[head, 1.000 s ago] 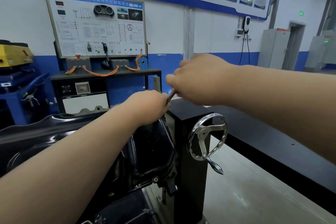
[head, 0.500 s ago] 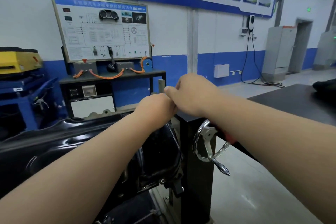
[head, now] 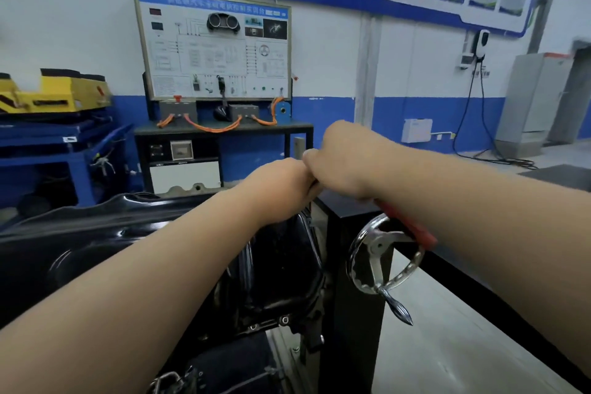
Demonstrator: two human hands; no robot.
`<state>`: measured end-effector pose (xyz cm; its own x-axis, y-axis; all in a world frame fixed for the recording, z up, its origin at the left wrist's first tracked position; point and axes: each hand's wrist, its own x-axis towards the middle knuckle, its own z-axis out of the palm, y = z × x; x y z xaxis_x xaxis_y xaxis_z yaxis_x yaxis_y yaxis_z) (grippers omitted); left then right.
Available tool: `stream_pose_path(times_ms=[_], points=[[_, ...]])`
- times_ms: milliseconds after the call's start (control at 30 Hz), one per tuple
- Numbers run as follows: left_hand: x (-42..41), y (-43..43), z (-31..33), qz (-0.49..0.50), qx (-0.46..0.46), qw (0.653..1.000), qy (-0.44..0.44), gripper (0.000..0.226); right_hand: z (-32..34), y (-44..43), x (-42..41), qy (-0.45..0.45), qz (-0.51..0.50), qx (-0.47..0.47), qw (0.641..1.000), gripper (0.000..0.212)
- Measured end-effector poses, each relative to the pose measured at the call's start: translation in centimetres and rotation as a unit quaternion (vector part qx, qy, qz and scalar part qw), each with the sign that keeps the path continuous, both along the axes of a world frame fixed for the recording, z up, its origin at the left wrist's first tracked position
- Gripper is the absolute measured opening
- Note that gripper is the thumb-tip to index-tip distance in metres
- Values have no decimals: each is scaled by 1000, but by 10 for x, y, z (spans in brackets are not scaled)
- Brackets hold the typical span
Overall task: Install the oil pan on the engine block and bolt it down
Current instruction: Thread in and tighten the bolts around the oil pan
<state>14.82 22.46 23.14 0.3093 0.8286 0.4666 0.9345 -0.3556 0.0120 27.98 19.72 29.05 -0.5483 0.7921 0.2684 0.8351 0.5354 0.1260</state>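
Black and glossy, the oil pan (head: 281, 265) sits just under our two hands, beside a chrome handwheel (head: 383, 256). Our right hand (head: 342, 163) clenches a red-handled tool (head: 411, 229). Our left hand (head: 281, 182) is a fist touching the right one, and we cannot tell what it grasps.

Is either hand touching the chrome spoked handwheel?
No: the left hand and right hand meet above the glossy black oil pan, the right gripping a red-handled tool, the chrome spoked handwheel untouched below.
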Motion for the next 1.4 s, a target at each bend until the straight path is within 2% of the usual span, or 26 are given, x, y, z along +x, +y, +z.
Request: stream_pose_path(times_ms=[33,100,167,200,267,300,367,400,433,500,567,633,700,767,867,933,1000,1033,1100,1133,1167,1200,1267,1333,1367,1400], points=[[0,0,0,6,-18,1000,7,28,-3,0,4,-38,22,96,994,31],[0,3,-3,-6,-37,999,13,25,-3,-1,14,-163,128,268,941,27],[0,4,-5,-25,-30,999,16,31,-4,2,17,-245,180,307,902,21],[-2,5,-5,-29,-26,999,17,32,-4,0,12,-210,141,265,930,23],[-5,4,-3,-34,-16,999,-7,33,-2,-3,-1,-58,33,175,982,29],[-5,4,-3,-37,-6,999,-26,33,1,-2,-6,-14,-8,100,995,30],[-4,4,-4,-38,1,998,-45,33,9,-5,-9,17,-19,-44,999,34],[-2,4,-4,-33,-1,998,-49,36,11,-6,-10,16,-17,-60,998,35],[-1,4,-5,-31,-4,998,-52,38,12,-8,-10,-14,-20,-38,999,35],[-1,6,-4,-19,-35,998,-40,31,3,-8,-9,-78,-11,98,992,34],[0,5,-2,-8,-59,998,-31,26,1,-5,-2,-158,54,235,957,26],[1,5,-4,-20,-58,998,-32,27,3,0,6,-268,131,282,912,25],[-2,7,-5,-21,-48,998,-17,28,2,0,3,-257,116,270,921,26],[-7,7,-4,-25,-37,998,-39,33,2,-3,-7,-122,18,188,974,21],[-8,9,-5,-32,3,996,-82,32,7,-5,-22,14,-50,37,998,25],[-8,9,-6,-35,7,996,-83,24,11,-4,-21,-23,-42,25,999,29],[-9,8,-6,-41,-14,995,-92,28,11,-6,-16,-98,-8,91,991,30],[-10,8,-5,-42,-26,995,-91,31,8,-7,-14,-134,0,150,980,28],[-10,6,-4,-47,-43,996,-66,31,3,-2,-7,-250,81,296,918,21],[-9,6,-3,-46,-49,997,-48,29,1,1,-4,-282,130,313,898,21],[-9,6,-3,-43,-48,997,-35,28,1,3,-2,-295,131,299,898,21],[-9,5,-3,-38,-44,998,-31,29,2,2,-3,-244,111,259,928,20],[-10,6,-3,-21,-29,998,-43,33,0,-1,-9,-63,17,173,983,21],[-8,7,-3,-3,-16,999,-48,34,-4,-2,-16,101,-55,12,993,26],[-6,7,-4,2,-15,999,-48,33,-3,-1,-16,155,-56,-45,985,27],[-6,9,-5,5,-18,999,-46,31,-1,-3,-15,166,-46,-68,983,25]])
